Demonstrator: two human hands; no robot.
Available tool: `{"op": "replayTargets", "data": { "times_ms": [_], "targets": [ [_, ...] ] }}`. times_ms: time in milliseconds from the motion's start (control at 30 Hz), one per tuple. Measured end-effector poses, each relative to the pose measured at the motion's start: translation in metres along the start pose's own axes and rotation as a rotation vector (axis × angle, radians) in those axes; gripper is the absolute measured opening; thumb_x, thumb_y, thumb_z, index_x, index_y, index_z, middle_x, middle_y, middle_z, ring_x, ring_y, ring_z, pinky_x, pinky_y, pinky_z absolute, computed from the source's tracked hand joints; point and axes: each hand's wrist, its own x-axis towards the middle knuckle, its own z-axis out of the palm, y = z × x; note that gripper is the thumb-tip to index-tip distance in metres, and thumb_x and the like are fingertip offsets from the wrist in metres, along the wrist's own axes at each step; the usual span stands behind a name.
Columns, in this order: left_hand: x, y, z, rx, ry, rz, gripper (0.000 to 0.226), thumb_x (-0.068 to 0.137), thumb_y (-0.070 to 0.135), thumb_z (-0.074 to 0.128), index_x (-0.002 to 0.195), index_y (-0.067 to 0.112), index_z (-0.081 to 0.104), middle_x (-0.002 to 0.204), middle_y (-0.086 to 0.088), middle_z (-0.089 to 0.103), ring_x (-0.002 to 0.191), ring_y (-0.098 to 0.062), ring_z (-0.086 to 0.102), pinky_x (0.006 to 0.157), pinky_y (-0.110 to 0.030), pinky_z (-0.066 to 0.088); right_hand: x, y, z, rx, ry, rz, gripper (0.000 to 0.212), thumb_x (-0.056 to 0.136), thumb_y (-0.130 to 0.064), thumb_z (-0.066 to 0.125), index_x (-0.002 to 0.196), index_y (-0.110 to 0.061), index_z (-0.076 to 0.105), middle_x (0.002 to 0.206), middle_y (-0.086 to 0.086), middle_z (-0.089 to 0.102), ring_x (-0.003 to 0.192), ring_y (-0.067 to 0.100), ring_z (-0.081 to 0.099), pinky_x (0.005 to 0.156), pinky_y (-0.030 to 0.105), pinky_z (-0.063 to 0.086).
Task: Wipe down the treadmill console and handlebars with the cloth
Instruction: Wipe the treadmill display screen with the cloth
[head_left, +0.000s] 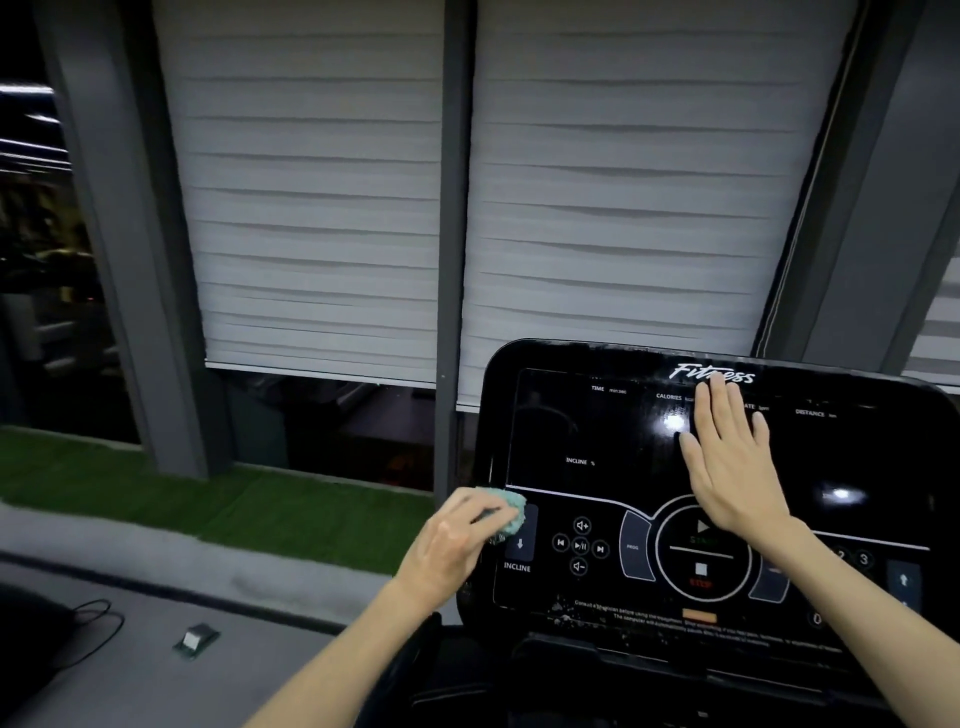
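The black treadmill console (597, 431) fills the lower right, with white labels, a round start/stop dial and media buttons. My left hand (452, 545) is shut on a bunched teal cloth (511, 512), pressed at the console's left edge just above the INCLINE button. My right hand (727, 457) lies flat with fingers spread on the dark screen, fingertips reaching the Fitness logo. The handlebars are hidden below the console in shadow.
Grey window frames and lowered white blinds (322, 208) stand behind the console. A green turf strip (234, 499) runs along the sill. On the grey ledge at the lower left lie a small metallic object (196, 640) and a black cable (88, 623).
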Motion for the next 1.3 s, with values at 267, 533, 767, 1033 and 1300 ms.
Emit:
{"op": "replayTargets", "data": {
  "times_ms": [267, 533, 767, 1033, 1300],
  "targets": [
    [0.08, -0.023, -0.024, 0.04, 0.064, 0.037, 0.037, 0.083, -0.003, 0.042, 0.105, -0.001, 0.072, 0.103, -0.015, 0.069, 0.098, -0.024, 0.056, 0.075, -0.04, 0.059, 0.001, 0.005, 0.0, 0.011, -0.004, -0.033, 0.064, 0.098, -0.042, 0.011, 0.153, -0.008, 0.007, 0.161, 0.007, -0.003, 0.149, 0.024, -0.001, 0.115, 0.053, 0.018],
    [0.135, -0.037, -0.037, 0.084, 0.082, 0.075, 0.052, 0.067, -0.029, 0.057, 0.106, 0.002, 0.074, 0.103, -0.014, 0.069, 0.095, -0.028, 0.059, 0.073, -0.039, 0.059, 0.001, 0.006, 0.004, 0.036, -0.002, -0.018, 0.064, 0.099, -0.041, 0.013, 0.154, -0.008, 0.006, 0.162, 0.006, -0.004, 0.149, 0.023, -0.003, 0.115, 0.053, 0.015],
    [0.044, -0.008, -0.011, 0.067, 0.073, 0.003, 0.041, 0.085, -0.002, 0.04, 0.108, 0.003, 0.073, 0.106, -0.009, 0.069, 0.102, -0.02, 0.053, 0.084, -0.025, 0.052, 0.0, 0.004, -0.001, 0.048, -0.009, -0.024, 0.064, 0.099, -0.039, 0.014, 0.153, -0.007, 0.005, 0.162, 0.008, -0.004, 0.149, 0.025, -0.002, 0.115, 0.053, 0.013],
    [-0.065, 0.021, 0.018, -0.007, -0.055, 0.0, 0.032, 0.084, -0.003, 0.054, 0.109, 0.006, 0.072, 0.105, -0.006, 0.068, 0.104, -0.017, 0.053, 0.081, -0.028, 0.058, 0.0, 0.001, -0.004, 0.052, -0.017, -0.022, 0.065, 0.098, -0.04, 0.013, 0.153, -0.005, 0.007, 0.161, 0.011, -0.002, 0.148, 0.029, 0.001, 0.114, 0.056, 0.016],
    [-0.006, -0.001, 0.001, -0.021, -0.036, 0.016, 0.042, 0.083, -0.011, 0.061, 0.118, 0.011, 0.059, 0.118, -0.002, 0.056, 0.109, -0.022, 0.057, 0.065, -0.038, 0.06, 0.001, 0.0, -0.006, 0.032, -0.027, -0.033, 0.065, 0.098, -0.039, 0.014, 0.152, -0.002, 0.01, 0.161, 0.015, 0.002, 0.147, 0.033, 0.005, 0.112, 0.057, 0.019]
  ]
}}
